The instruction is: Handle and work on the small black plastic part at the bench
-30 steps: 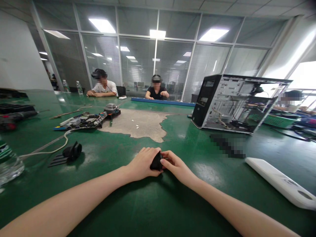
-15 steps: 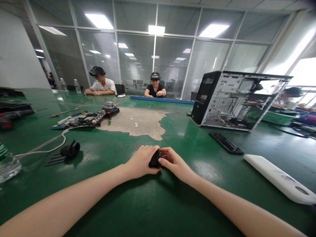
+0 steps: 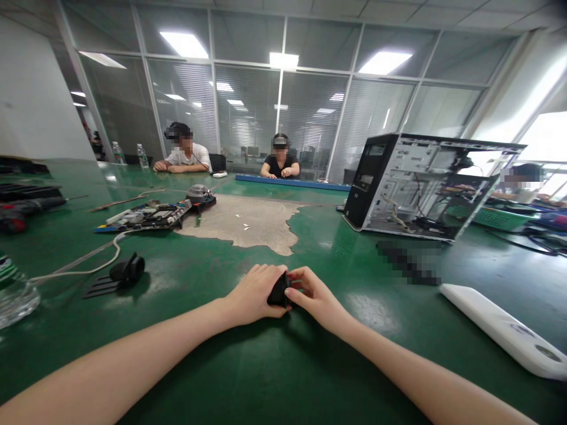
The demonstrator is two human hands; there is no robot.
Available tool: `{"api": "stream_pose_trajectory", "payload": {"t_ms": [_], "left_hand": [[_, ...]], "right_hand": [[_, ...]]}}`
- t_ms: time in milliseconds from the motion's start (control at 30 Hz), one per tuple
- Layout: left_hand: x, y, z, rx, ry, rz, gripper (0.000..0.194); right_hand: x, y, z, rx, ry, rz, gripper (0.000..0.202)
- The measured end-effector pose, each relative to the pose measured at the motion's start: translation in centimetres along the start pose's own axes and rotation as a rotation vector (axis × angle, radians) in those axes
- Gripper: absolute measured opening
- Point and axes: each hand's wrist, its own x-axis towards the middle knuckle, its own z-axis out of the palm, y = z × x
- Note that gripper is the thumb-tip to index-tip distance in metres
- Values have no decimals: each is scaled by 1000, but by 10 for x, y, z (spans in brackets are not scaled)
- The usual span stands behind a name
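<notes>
A small black part [image 3: 279, 290] is held between my two hands, low over the green table [image 3: 248, 366] near its front. My left hand [image 3: 254, 295] wraps round it from the left, fingers over its far side and thumb beneath. From the right, my right hand [image 3: 312, 293] pinches the part's right rim between thumb and fingers. Another black part with a ring and flat prongs [image 3: 121, 274] lies to the left of my hands. What the far fingertips touch is hidden.
An open computer case [image 3: 376, 183] stands at the back right, with a white device [image 3: 500, 324] nearer me. Circuit boards [image 3: 146, 216] lie at the back left, and a plastic bottle [image 3: 18, 295] is at the left edge. Two people sit across the table.
The whole view has shifted slightly downward in the frame. Both hands keep their hold on the black part, with hardly any visible movement.
</notes>
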Motion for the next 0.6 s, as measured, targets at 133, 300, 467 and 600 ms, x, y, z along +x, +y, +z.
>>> {"api": "stream_pose_trajectory", "payload": {"t_ms": [133, 300, 467, 600], "left_hand": [[0, 0, -1, 2, -1, -8, 54], [0, 0, -1, 8, -2, -11, 52], [0, 1, -2, -2, -3, -9, 51], [0, 2, -2, -4, 2, -11, 50]], "right_hand": [[-1, -1, -1, 15, -70, 13, 26], [-3, -5, -2, 69, -85, -51, 23], [1, 0, -2, 17, -1, -17, 24], [0, 2, -3, -14, -52, 48, 27]]}}
